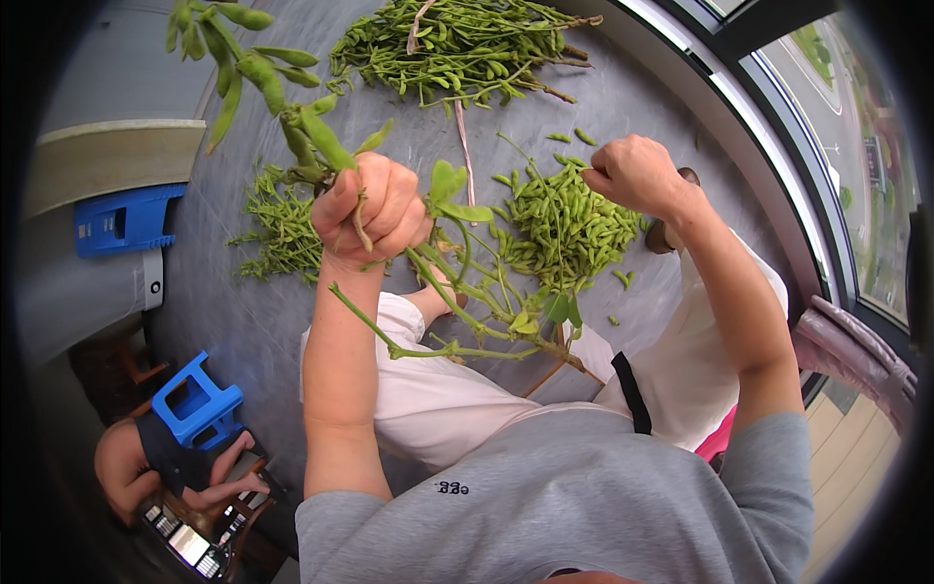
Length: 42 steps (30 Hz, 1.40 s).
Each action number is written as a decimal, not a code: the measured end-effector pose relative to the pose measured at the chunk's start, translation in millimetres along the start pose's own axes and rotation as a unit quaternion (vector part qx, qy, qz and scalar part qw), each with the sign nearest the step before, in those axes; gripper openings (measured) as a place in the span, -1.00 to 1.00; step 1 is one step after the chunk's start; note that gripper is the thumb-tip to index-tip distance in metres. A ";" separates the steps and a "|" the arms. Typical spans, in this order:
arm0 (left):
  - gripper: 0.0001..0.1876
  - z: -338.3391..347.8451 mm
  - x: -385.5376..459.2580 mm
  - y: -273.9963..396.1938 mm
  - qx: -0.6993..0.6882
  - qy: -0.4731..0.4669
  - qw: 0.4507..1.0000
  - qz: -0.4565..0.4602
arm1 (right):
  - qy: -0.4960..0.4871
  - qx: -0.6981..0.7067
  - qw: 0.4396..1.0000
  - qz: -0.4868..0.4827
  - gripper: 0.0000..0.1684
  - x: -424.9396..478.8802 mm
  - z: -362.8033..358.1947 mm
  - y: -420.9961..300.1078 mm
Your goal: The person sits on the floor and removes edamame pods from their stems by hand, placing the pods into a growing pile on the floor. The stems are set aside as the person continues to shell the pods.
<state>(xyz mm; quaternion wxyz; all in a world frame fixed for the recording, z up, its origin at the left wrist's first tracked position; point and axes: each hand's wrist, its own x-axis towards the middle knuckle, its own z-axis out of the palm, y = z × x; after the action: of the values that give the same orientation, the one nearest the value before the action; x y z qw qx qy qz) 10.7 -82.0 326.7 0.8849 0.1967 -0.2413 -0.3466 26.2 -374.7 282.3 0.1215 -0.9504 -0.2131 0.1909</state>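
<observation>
My left hand (372, 212) is closed around the stem of a green soybean plant (467, 303). Plump, fuzzy pods (266, 84) stick out past my thumb toward the upper left. On the other side of the fist, branched stalks with a few leaves trail down toward my lap, ending in a thick brownish stem. My right hand (635, 175) is raised near the far right edge of a heap of picked pods (565, 226). Its fingers are curled, and whether anything sits inside them is hidden.
A tied bundle of soybean plants (452, 51) lies on the grey floor (219, 314) ahead. Thin green stalks (281, 226) are piled on the left. A blue plastic stool (197, 405) stands near a bent-over person (131, 467). Windows (839, 146) line the right side.
</observation>
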 end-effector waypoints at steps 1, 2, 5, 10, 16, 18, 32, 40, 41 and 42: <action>-0.58 0.5 1.0 0.1 -0.001 -0.002 1.000 0.000 | 0.009 0.013 1.000 -0.008 -0.68 -0.6 1.1 0.2; -0.58 1.0 1.9 0.0 -0.003 -0.003 1.000 -0.001 | 0.018 0.026 0.999 -0.017 -0.69 -1.5 2.1 0.7; -0.59 2.0 2.8 -0.1 -0.011 -0.008 1.000 -0.003 | 0.010 0.049 0.998 -0.032 -0.75 -5.3 -1.3 -3.0; -0.58 2.6 11.5 -8.9 -0.027 -0.021 0.999 -0.009 | 0.059 0.355 0.924 -0.129 -0.67 -1.6 -12.7 -27.9; -0.58 4.0 23.6 -19.3 -0.040 -0.025 0.998 -0.031 | -0.043 0.529 0.835 -0.144 -0.68 -2.1 -17.2 -55.5; -0.57 2.5 21.7 -17.6 -0.034 -0.010 0.999 -0.020 | -0.076 0.549 0.821 -0.135 -0.68 -4.1 -23.5 -50.3; -0.59 3.1 22.9 -23.6 -0.006 0.103 0.994 -0.041 | -0.239 0.609 0.742 -0.150 -0.61 -15.6 -39.5 -52.8; -0.58 2.2 19.8 -21.3 0.006 0.159 0.986 -0.053 | -0.271 0.678 0.674 -0.114 -0.62 -18.9 -30.6 -41.3; -0.58 2.9 20.2 -22.0 0.001 0.159 0.986 -0.051 | -0.247 0.668 0.693 -0.113 -0.61 -18.7 -29.7 -42.6; -0.58 3.2 21.1 -22.6 -0.005 0.159 0.986 -0.048 | -0.221 0.657 0.712 -0.112 -0.61 -18.1 -29.0 -44.5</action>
<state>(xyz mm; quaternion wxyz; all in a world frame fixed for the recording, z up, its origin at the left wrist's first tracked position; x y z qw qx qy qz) 10.7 -113.0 323.8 0.8952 0.2561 -0.0858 -0.3545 7.1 -348.1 327.8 0.6853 -0.5304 -0.1598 0.4727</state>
